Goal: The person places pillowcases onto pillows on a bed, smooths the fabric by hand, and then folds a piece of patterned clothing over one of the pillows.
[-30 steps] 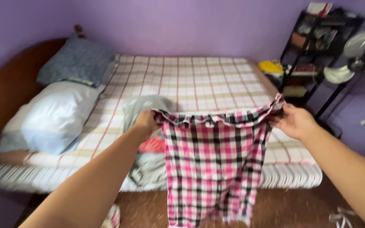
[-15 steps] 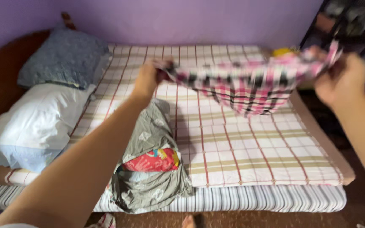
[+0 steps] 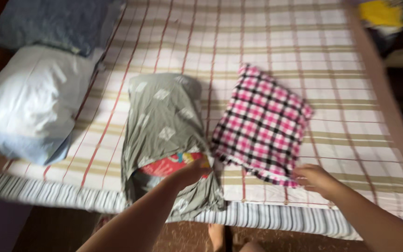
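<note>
Shorts (image 3: 261, 125) in pink, black and white plaid lie flat on the bed (image 3: 341, 93), right of centre frame. The right hand (image 3: 317, 179) touches their lower right hem, fingers loosely curled, grip unclear. The left hand (image 3: 193, 171) rests on the grey garment (image 3: 164, 121) beside them, its fingers hidden.

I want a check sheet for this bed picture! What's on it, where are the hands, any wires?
Surface: bed with a checked sheet, striped mattress edge at the front.
Job's things: pink plaid garment lying folded flat on the sheet; grey cloth bundle beside it with a red printed cloth showing inside.
Clutter: white pillow and blue pillow at the left; yellow item past the far right corner.
Grips: left hand on the bundle's near end; right hand at the garment's near edge, grip too blurred to tell.
Cables: nothing seen.
Surroundings: dark floor, one bare foot below.
</note>
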